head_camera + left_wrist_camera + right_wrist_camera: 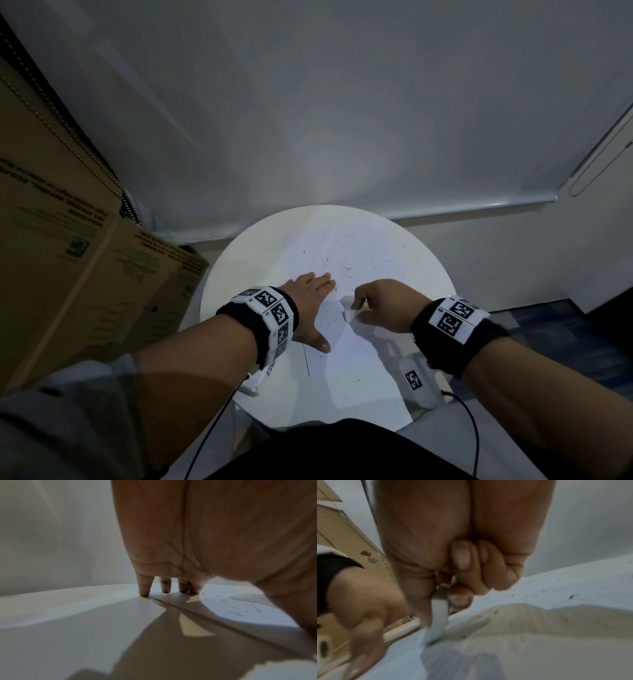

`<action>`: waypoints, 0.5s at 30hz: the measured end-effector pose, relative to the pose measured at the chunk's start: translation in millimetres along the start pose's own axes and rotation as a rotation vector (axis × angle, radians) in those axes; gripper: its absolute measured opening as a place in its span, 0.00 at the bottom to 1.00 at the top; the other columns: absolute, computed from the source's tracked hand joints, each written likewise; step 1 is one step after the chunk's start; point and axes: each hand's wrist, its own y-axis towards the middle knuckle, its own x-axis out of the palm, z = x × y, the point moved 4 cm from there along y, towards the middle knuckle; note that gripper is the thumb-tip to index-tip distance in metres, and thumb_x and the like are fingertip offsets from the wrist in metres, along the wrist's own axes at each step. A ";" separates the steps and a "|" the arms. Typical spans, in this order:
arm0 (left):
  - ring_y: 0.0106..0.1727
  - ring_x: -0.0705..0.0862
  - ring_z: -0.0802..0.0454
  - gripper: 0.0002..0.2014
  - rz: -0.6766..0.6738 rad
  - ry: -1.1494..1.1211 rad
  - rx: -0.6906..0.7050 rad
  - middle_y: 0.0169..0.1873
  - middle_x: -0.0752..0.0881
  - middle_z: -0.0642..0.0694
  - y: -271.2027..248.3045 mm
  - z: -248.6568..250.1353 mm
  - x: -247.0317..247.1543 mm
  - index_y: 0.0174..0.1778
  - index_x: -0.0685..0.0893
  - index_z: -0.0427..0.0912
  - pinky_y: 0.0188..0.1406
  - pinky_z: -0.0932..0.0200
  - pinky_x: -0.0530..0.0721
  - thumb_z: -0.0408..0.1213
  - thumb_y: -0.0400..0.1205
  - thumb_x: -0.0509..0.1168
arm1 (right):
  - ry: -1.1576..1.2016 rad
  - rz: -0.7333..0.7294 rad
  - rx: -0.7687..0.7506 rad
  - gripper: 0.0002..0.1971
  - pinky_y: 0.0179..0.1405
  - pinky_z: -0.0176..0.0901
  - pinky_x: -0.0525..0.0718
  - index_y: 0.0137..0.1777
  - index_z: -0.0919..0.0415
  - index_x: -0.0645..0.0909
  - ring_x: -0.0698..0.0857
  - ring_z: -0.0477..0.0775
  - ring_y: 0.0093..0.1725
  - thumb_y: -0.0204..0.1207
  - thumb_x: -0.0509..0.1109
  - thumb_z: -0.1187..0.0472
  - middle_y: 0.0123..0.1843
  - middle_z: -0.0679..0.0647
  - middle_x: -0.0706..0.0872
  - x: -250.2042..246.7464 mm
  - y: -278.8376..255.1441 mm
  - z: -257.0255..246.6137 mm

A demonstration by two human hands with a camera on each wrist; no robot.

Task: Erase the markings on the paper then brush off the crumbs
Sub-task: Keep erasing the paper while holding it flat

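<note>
In the head view, the paper (346, 308) lies on the round table (239, 274), with crumbs (342, 263) scattered on it. The left hand (310, 301) presses it with straight fingers. In the left wrist view, the fingertips (145, 592) touch the table and paper. In the right wrist view, the right hand (462, 555) pinches a white eraser (439, 615) whose tip touches the paper.

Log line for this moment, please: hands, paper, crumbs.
left hand: flat, pressing paper | right hand: pinching white eraser on sheet | crumbs: scattered, unbrushed | pencil line: remains | table: round, white
</note>
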 end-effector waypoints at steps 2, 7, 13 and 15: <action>0.86 0.39 0.46 0.60 0.002 0.004 0.003 0.86 0.37 0.50 -0.2 0.6 -0.6 0.86 0.38 0.45 0.85 0.43 0.50 0.64 0.72 0.72 | 0.013 -0.017 -0.004 0.06 0.34 0.36 0.67 0.51 0.55 0.84 0.74 0.47 0.34 0.75 0.71 0.59 0.29 0.40 0.72 2.7 -0.3 -0.6; 0.86 0.39 0.46 0.61 0.008 0.006 0.005 0.86 0.37 0.49 1.6 -0.1 -1.8 0.86 0.37 0.45 0.85 0.42 0.50 0.65 0.71 0.72 | 0.048 -0.179 -0.060 0.04 0.31 0.32 0.70 0.39 0.49 0.82 0.73 0.39 0.27 0.74 0.73 0.55 0.27 0.42 0.76 10.3 -6.3 -11.4; 0.85 0.35 0.46 0.65 -0.022 0.071 0.011 0.85 0.34 0.50 2.0 -1.6 1.6 0.85 0.34 0.45 0.85 0.43 0.46 0.68 0.69 0.73 | 0.041 -0.108 -0.079 0.06 0.32 0.32 0.69 0.49 0.57 0.85 0.72 0.37 0.28 0.75 0.72 0.58 0.27 0.40 0.73 9.1 -0.7 -13.6; 0.85 0.35 0.46 0.65 -0.012 0.062 0.013 0.85 0.34 0.50 2.2 -1.6 1.6 0.85 0.34 0.46 0.85 0.43 0.46 0.67 0.69 0.73 | 0.051 -0.215 -0.115 0.03 0.31 0.30 0.69 0.46 0.54 0.85 0.72 0.38 0.27 0.74 0.73 0.57 0.27 0.41 0.74 17.0 -8.4 -20.8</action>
